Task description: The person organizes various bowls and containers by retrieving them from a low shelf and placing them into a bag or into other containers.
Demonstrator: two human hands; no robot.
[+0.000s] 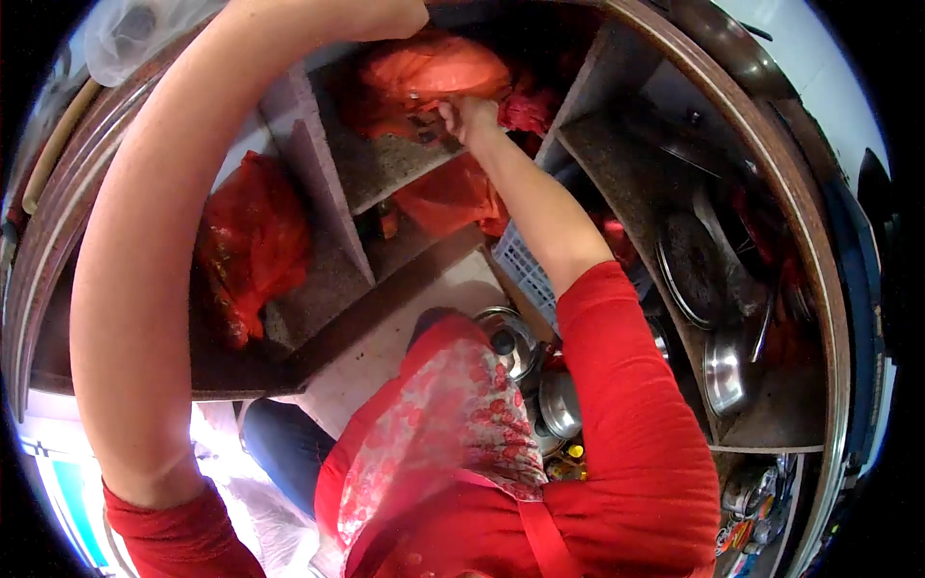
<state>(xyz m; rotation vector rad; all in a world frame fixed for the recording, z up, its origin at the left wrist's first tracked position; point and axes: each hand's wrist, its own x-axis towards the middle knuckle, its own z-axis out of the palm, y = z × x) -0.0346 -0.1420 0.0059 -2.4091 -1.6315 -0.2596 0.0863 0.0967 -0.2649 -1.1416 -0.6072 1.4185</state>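
Inside a cabinet, my right hand (473,119) reaches to a bulging red plastic bag (437,68) on the upper middle shelf (390,170). Its fingers are curled at the bag's lower front edge and appear to grip the plastic. My left arm arches up the left side to the top of the picture. Only the base of my left hand (405,18) shows at the cabinet's upper edge; its fingers are out of sight. Beneath the shelf hangs or lies more red plastic (455,195). A crumpled pinkish-red bundle (531,108) sits beside the bag.
Another filled red bag (253,246) stands in the left compartment, behind an upright divider (329,166). A blue-grey plastic basket (527,271) and a pot lid (506,339) are low down near my knees. Right-hand shelves hold a dark round pan or lid (690,271) and a steel bowl (723,376).
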